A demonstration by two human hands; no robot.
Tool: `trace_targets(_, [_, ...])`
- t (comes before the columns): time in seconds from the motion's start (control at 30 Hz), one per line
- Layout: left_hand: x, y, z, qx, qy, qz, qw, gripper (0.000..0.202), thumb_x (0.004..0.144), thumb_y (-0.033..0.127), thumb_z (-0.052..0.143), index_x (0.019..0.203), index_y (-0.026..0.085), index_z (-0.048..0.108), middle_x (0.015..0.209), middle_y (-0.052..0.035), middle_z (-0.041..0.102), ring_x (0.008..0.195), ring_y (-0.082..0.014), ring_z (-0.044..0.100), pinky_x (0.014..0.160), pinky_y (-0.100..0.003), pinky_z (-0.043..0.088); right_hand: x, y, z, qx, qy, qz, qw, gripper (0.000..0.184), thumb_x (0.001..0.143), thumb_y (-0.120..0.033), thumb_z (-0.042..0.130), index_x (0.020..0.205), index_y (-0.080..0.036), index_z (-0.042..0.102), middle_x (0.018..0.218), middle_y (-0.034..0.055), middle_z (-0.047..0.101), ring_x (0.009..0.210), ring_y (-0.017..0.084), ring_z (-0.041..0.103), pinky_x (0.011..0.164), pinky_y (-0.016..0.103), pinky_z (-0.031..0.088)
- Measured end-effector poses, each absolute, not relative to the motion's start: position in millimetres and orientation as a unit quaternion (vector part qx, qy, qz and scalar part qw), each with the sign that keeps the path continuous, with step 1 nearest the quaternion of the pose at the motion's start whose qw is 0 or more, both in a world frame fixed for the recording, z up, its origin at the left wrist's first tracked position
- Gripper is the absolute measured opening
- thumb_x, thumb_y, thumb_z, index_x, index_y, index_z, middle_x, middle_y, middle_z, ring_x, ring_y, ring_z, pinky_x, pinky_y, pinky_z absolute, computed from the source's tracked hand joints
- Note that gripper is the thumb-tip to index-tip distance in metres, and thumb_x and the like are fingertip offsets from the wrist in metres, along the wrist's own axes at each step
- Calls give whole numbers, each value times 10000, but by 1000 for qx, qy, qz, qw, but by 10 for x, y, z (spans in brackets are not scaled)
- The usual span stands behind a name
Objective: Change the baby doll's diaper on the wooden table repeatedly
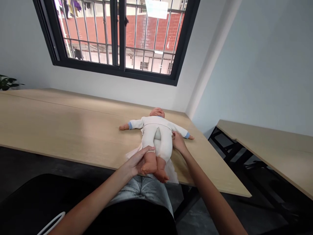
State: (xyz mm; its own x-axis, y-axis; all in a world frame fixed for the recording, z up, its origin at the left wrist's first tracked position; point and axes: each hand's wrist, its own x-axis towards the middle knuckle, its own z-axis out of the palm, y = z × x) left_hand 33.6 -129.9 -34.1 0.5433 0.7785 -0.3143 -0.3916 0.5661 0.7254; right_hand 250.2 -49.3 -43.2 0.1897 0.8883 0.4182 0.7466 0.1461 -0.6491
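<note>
A baby doll [157,127] lies on its back on the wooden table [97,130], arms spread, head toward the window. It wears a white top with blue cuffs and white bottoms, and its bare feet reach the near edge. My left hand [137,161] is closed around the doll's lower leg, the thumb across its shin and the other fingers partly hidden. Against the doll's hip on the right, my right hand [178,142] has its fingers curled in; what they pinch is hidden. A thin pale sheet [173,171] shows beneath the doll's legs.
Behind the table is a wall with a dark-framed barred window [119,36]. A second table [269,140] stands to the right, beyond a gap. Plant leaves [8,82] show at far left. A black chair [44,192] is at lower left.
</note>
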Motion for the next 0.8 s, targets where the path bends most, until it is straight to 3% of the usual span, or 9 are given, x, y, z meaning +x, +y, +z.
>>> trace_targets(0.13, [346, -1341, -362, 274, 316, 351, 838, 307, 751, 309, 680, 993, 125, 634, 787, -50, 691, 654, -159, 637, 645, -256, 518, 2432, -949, -470, -598, -584, 214, 505, 381, 890, -391, 358, 1133, -140, 510, 1153, 133, 575, 900, 188, 602, 782, 355, 520])
trace_targets(0.27, [357, -1377, -286, 280, 322, 345, 836, 296, 764, 318, 679, 985, 124, 647, 780, -59, 696, 648, -164, 643, 646, -258, 520, 2147, -1529, -507, -588, -567, 255, 518, 619, 790, -540, 535, 1268, -168, 411, 1318, 155, 431, 973, 203, 593, 819, 360, 526])
trace_targets(0.37, [279, -1377, -240, 312, 306, 320, 841, 286, 724, 251, 719, 977, 146, 640, 863, -80, 709, 746, -197, 672, 724, -297, 534, 2052, -1719, -490, -584, -581, 266, 501, 781, 696, -507, 636, 1343, -184, 341, 1378, 159, 335, 1024, 213, 573, 793, 335, 536])
trace_targets(0.5, [34, -1315, -178, 344, 299, 342, 822, 324, 674, 147, 743, 968, 135, 608, 971, -99, 695, 918, -243, 673, 866, -376, 520, 2190, -1684, -408, -633, -557, 230, 485, 799, 656, -412, 622, 1369, -193, 336, 1317, 143, 370, 892, 193, 583, 764, 338, 525])
trace_targets(0.6, [-201, -1206, -138, 393, 344, 372, 767, 387, 638, 169, 768, 975, 145, 579, 879, -60, 689, 729, -201, 679, 756, -344, 550, 2355, -1641, -347, -685, -555, 187, 433, 806, 659, -384, 584, 1395, -193, 316, 1281, 138, 389, 772, 163, 566, 811, 366, 500])
trace_targets(0.67, [-338, -1117, -131, 431, 371, 382, 729, 401, 634, 190, 769, 982, 169, 569, 836, -29, 681, 636, -160, 651, 660, -285, 544, 2439, -1639, -309, -706, -562, 159, 400, 803, 670, -384, 571, 1402, -184, 308, 1268, 139, 403, 800, 176, 569, 865, 387, 476])
trace_targets(0.8, [-450, -1006, -163, 479, 385, 388, 687, 393, 666, 237, 752, 1022, 195, 590, 963, -38, 684, 751, -140, 655, 682, -217, 527, 2462, -1667, -246, -741, -584, 77, 323, 671, 741, -366, 545, 1363, -181, 374, 1241, 144, 473, 1021, 281, 557, 918, 454, 438])
